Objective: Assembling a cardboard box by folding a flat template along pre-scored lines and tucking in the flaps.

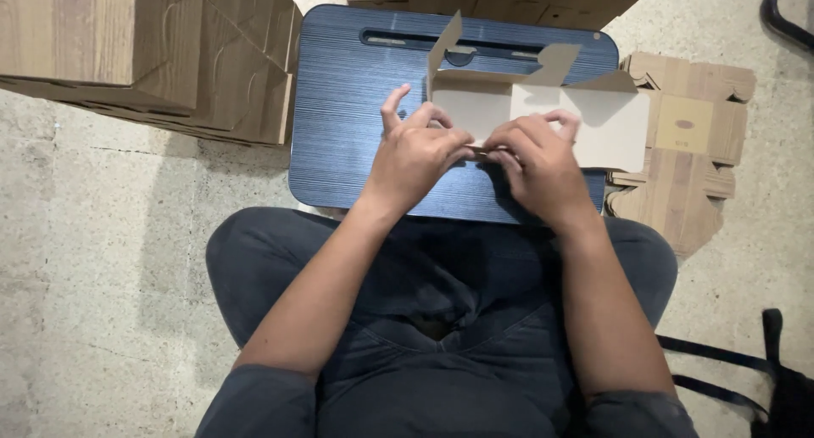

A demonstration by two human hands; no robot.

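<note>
Now both hands — left hand (415, 154), right hand (538, 162) — pinch a half-folded cardboard box (585, 120), nothing inside. It rests on a blue lap desk (348, 107) — concrete floor (102, 277) around.

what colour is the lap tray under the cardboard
Dark blue with fine horizontal streaks, on the lap tray, seen in the head view.

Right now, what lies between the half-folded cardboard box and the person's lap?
In the head view, the dark blue lap tray lies under the half-folded cardboard box held by both hands, the left hand and the right hand.
</note>
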